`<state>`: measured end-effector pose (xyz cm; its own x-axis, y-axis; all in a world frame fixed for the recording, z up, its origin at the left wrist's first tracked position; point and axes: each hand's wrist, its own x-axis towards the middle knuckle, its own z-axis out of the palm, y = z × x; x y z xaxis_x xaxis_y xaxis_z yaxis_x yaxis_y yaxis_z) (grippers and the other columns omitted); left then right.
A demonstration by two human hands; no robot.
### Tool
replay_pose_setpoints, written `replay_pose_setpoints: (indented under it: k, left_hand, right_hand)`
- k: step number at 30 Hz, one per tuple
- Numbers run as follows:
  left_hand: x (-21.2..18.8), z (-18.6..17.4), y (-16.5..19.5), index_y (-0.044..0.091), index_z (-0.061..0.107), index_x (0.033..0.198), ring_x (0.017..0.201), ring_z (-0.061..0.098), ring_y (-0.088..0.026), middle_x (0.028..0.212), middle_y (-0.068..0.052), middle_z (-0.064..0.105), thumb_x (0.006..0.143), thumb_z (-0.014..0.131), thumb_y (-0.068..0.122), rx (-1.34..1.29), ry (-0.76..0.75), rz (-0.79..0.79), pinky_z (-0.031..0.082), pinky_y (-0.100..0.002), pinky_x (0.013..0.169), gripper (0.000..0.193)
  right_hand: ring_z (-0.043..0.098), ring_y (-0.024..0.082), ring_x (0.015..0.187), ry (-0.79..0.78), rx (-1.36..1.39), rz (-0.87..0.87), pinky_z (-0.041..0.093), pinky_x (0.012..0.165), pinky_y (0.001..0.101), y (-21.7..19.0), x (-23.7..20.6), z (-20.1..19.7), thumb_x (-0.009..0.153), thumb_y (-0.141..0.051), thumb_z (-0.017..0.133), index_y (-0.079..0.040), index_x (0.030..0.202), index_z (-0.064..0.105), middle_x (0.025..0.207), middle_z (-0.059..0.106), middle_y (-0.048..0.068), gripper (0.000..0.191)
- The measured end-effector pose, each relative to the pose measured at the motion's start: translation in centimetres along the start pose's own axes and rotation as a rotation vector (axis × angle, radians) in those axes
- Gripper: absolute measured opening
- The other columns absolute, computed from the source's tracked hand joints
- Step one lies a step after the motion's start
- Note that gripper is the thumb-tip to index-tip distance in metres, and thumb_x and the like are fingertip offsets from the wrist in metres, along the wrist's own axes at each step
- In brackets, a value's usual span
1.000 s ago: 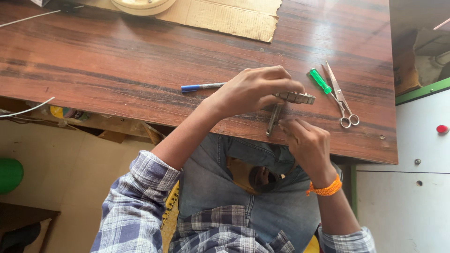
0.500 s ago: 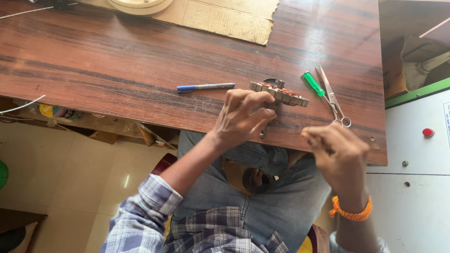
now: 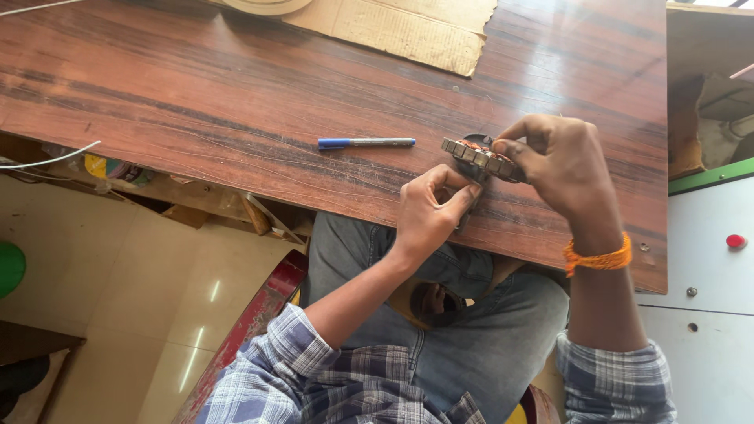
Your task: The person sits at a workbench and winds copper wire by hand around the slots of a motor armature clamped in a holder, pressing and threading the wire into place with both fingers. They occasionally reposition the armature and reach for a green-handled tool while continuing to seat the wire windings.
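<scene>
Right hand (image 3: 567, 161) pinches the ring-shaped wound stator (image 3: 481, 157) at its rim, just right of the blue pen (image 3: 366, 143) on the counter (image 3: 196, 94); left hand (image 3: 428, 212) curled shut below it, prob. on a tool; stator looks heavy, stiff; windings delicate, so hold by rim.

A toothed metal part (image 3: 481, 159) rests near the surface's (image 3: 196, 102) front edge, held from its right by the right hand (image 3: 561, 161) and from its near side by the left hand (image 3: 428, 212), whose fingers (image 3: 463, 196) touch it. A pen (image 3: 366, 143) lies on the surface just left of the part. A cardboard sheet (image 3: 400, 27) lies well behind them at the far edge, and a cabinet (image 3: 707, 259) stands to the right of the surface.
</scene>
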<state>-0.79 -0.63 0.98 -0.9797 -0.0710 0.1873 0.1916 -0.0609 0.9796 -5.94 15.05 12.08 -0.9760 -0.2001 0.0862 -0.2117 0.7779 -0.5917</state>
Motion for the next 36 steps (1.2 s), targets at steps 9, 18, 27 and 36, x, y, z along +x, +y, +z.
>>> replay_pose_setpoints:
  k: [9, 18, 27, 36]
  left_hand:
    - [0.4, 1.3, 0.2, 0.004, 0.073, 0.091, 0.067, 0.068, -0.01, 0.076, -0.004, 0.073, 0.091, 0.072, 0.015, 0.056, 0.073, 0.09, 0.053, -0.028, 0.064, 0.012]
    - [0.4, 1.1, 1.7, 0.014, 0.066, 0.105, 0.097, 0.067, -0.028, 0.1, -0.01, 0.071, 0.09, 0.077, 0.014, 0.579, 0.245, 0.631, 0.055, -0.043, 0.087, 0.019]
    - [8.4, -2.4, 1.6, 0.018, 0.035, 0.159, 0.106, 0.068, -0.021, 0.12, -0.003, 0.071, 0.094, 0.076, 0.027, 0.645, -0.561, 1.013, 0.058, -0.036, 0.101, 0.077]
    - [9.9, -3.6, 2.3, 0.024, 0.042, 0.156, 0.106, 0.072, -0.024, 0.118, -0.002, 0.075, 0.089, 0.081, 0.022, 0.555, -0.713, 0.728, 0.059, -0.039, 0.096, 0.078]
  right_hand:
    - [0.059, 0.01, 0.066, -0.049, -0.002, 0.067, 0.048, 0.058, 0.0317, 4.8, 1.8, -0.4, 0.092, -0.016, 0.078, -0.002, 0.1, 0.081, 0.075, 0.073, 0.01, 0.016]
    - [0.061, 0.01, 0.066, 0.207, -0.036, 0.223, 0.047, 0.057, 0.032, 6.9, 0.1, -0.7, 0.093, -0.018, 0.082, -0.006, 0.106, 0.081, 0.076, 0.072, 0.01, 0.018]
    - [0.06, 0.005, 0.075, 0.209, 0.346, 0.187, 0.045, 0.063, 0.0219, 6.1, -4.0, -4.3, 0.1, -0.008, 0.076, 0.002, 0.107, 0.077, 0.089, 0.073, 0.004, 0.012]
    - [0.063, 0.006, 0.075, 0.103, 0.356, 0.119, 0.05, 0.065, 0.02, -0.2, -7.1, -4.5, 0.095, -0.005, 0.075, 0.002, 0.104, 0.077, 0.087, 0.074, 0.006, 0.012]
